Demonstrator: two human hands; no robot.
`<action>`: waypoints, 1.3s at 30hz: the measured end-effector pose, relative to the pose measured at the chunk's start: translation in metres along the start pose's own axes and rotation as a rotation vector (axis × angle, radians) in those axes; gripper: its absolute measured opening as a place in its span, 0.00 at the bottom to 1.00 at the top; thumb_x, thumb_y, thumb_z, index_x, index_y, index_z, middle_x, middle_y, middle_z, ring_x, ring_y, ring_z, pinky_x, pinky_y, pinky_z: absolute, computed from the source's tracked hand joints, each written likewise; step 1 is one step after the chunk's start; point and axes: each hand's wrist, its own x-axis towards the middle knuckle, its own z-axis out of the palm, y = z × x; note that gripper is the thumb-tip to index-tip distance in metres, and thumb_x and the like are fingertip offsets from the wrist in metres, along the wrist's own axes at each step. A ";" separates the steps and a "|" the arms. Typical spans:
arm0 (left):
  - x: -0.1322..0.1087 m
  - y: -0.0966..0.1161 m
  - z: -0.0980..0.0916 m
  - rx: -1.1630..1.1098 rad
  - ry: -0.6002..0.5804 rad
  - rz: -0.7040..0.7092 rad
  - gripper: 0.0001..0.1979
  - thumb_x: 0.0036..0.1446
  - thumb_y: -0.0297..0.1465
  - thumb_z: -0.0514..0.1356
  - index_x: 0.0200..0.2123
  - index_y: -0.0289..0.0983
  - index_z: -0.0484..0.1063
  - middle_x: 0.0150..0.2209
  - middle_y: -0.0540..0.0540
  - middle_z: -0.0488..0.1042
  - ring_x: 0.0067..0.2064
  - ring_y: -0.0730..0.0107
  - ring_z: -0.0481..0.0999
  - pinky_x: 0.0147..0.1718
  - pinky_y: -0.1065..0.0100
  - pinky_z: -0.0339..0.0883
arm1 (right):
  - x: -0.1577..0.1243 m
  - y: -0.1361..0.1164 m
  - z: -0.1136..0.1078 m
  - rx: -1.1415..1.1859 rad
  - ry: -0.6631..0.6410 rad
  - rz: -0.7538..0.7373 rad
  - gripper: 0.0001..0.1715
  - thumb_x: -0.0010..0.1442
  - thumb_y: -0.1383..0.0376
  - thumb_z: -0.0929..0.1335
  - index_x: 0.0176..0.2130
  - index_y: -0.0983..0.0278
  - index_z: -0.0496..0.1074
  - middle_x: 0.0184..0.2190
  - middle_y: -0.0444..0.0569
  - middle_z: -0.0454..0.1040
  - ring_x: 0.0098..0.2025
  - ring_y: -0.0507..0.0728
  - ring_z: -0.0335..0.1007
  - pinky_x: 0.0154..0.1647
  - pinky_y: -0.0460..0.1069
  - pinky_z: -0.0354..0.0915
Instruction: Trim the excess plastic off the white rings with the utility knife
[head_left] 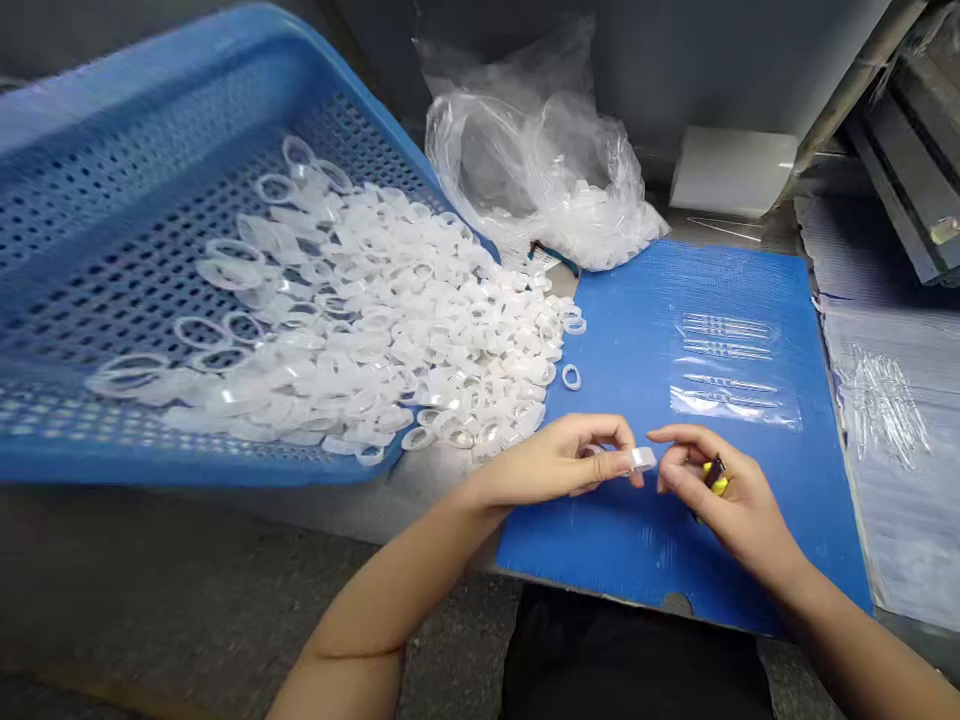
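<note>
At left, a blue perforated plastic basket (pixel 67 215) holds translucent white rings (pixel 420 310), which spill past its open side onto the counter (pixel 439 490). Behind them slumps a clear plastic bag (pixel 540 170) with white pieces inside. Over the blue sheet (pixel 600 560), the left hand (pixel 555 455) pinches one white ring (pixel 642 459) in its grip. Just beside it, the right hand (pixel 739 500) grasps a yellow-and-black tool (pixel 718 484) in curled fingers. Beyond lies a clear packet of slender pointed rods (pixel 727 370); farther right, loose clear rods (pixel 885 405) lie heaped.
</note>
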 end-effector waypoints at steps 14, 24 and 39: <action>-0.003 -0.005 0.011 0.306 0.288 0.400 0.12 0.62 0.37 0.56 0.36 0.34 0.74 0.34 0.46 0.77 0.34 0.72 0.74 0.32 0.73 0.65 | -0.008 0.001 0.007 -0.416 0.144 -0.448 0.02 0.64 0.68 0.65 0.38 0.62 0.68 0.24 0.42 0.71 0.19 0.49 0.61 0.20 0.44 0.58; -0.001 -0.007 0.014 0.300 0.289 0.378 0.13 0.63 0.37 0.55 0.37 0.34 0.75 0.35 0.44 0.79 0.32 0.72 0.76 0.30 0.74 0.66 | -0.010 0.002 0.005 -0.240 0.090 -0.259 0.02 0.62 0.66 0.68 0.35 0.60 0.69 0.18 0.36 0.64 0.18 0.48 0.58 0.19 0.42 0.56; 0.002 -0.013 0.018 0.156 0.250 0.258 0.13 0.59 0.37 0.59 0.41 0.33 0.76 0.29 0.50 0.73 0.25 0.79 0.64 0.24 0.76 0.58 | -0.008 0.002 0.006 -0.327 0.066 -0.423 0.06 0.64 0.69 0.66 0.33 0.61 0.68 0.23 0.41 0.68 0.21 0.49 0.62 0.22 0.43 0.60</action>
